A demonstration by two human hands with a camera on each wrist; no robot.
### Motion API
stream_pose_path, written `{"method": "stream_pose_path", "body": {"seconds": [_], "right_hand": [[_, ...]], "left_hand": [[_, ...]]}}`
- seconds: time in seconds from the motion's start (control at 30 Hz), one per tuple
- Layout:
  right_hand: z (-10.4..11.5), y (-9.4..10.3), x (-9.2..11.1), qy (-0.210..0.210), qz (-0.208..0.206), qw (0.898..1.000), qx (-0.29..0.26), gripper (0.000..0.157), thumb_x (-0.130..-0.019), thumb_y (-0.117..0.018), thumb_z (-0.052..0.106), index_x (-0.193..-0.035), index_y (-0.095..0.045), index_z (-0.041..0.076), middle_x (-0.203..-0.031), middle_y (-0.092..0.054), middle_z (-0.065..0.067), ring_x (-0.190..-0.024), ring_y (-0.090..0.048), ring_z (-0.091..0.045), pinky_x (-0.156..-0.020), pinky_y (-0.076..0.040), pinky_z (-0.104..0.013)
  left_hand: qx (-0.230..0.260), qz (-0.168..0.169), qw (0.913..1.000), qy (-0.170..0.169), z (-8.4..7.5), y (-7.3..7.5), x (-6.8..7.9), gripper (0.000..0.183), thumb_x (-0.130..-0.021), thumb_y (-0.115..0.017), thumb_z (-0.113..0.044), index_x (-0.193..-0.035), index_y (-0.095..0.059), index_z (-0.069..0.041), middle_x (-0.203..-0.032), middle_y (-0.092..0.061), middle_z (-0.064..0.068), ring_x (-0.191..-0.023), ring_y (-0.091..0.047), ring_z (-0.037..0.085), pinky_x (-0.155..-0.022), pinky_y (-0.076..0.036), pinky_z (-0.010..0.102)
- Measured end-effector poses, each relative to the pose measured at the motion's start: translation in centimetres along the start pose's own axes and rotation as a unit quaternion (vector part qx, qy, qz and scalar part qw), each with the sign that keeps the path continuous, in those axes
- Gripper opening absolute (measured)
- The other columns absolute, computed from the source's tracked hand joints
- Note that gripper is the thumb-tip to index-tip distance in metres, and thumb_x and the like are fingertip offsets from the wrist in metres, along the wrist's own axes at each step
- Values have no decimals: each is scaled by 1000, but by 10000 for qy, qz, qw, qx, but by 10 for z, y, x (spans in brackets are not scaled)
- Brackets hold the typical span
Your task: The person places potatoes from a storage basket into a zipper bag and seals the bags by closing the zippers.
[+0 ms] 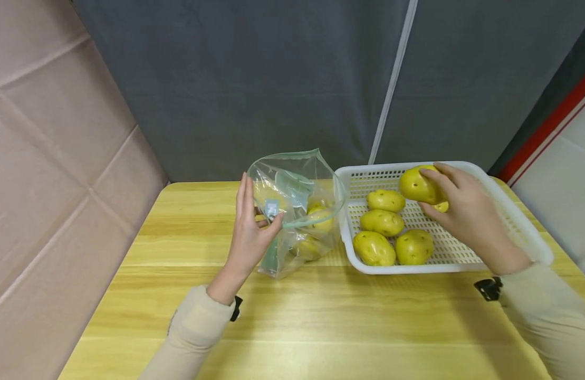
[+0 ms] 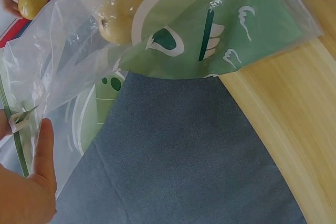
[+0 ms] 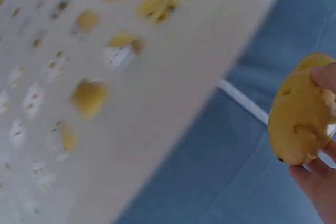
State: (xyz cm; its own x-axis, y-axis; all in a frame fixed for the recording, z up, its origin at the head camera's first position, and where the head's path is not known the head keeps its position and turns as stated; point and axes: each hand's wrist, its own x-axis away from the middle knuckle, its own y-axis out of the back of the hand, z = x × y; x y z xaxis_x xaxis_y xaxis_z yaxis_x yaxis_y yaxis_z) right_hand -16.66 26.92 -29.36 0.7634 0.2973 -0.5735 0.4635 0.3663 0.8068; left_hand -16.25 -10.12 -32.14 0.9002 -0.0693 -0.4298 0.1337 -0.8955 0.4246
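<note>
A clear zip bag (image 1: pixel 292 190) with green printing stands with its mouth open at the middle of the table. Potatoes (image 2: pixel 123 11) show through its plastic. My left hand (image 1: pixel 251 227) holds the bag by the left side of its rim, thumb at the front edge and the longer fingers straight up. Over the white basket (image 1: pixel 444 269), my right hand (image 1: pixel 468 211) grips a potato (image 1: pixel 417 184) between thumb and fingers. The right wrist view shows this potato (image 3: pixel 302 111) above the basket's wall. Several more potatoes (image 1: pixel 382 222) lie in the basket's left half.
The basket, with slotted walls, stands on the wooden table (image 1: pixel 292 327) just right of the bag. A dark grey curtain (image 1: pixel 254 79) hangs behind the table. Pale pink padded cloth (image 1: pixel 59 174) covers the left side, and a red-edged white panel (image 1: pixel 572 158) stands at right.
</note>
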Motion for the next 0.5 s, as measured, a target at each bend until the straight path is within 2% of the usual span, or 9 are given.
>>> {"method": "stream_pose_path", "body": {"seconds": [0.5], "right_hand": [[40, 1, -22, 617, -559, 9962, -241, 68, -64, -83, -2, -127, -56, 3, -133, -52, -27, -114, -51, -46, -90, -47, -60]], "left_hand": [[-3, 26, 10000, -12, 0, 0, 0, 92, -87, -67, -7, -154, -4, -4, -162, 0, 6, -83, -48, 17, -72, -58, 28]]}}
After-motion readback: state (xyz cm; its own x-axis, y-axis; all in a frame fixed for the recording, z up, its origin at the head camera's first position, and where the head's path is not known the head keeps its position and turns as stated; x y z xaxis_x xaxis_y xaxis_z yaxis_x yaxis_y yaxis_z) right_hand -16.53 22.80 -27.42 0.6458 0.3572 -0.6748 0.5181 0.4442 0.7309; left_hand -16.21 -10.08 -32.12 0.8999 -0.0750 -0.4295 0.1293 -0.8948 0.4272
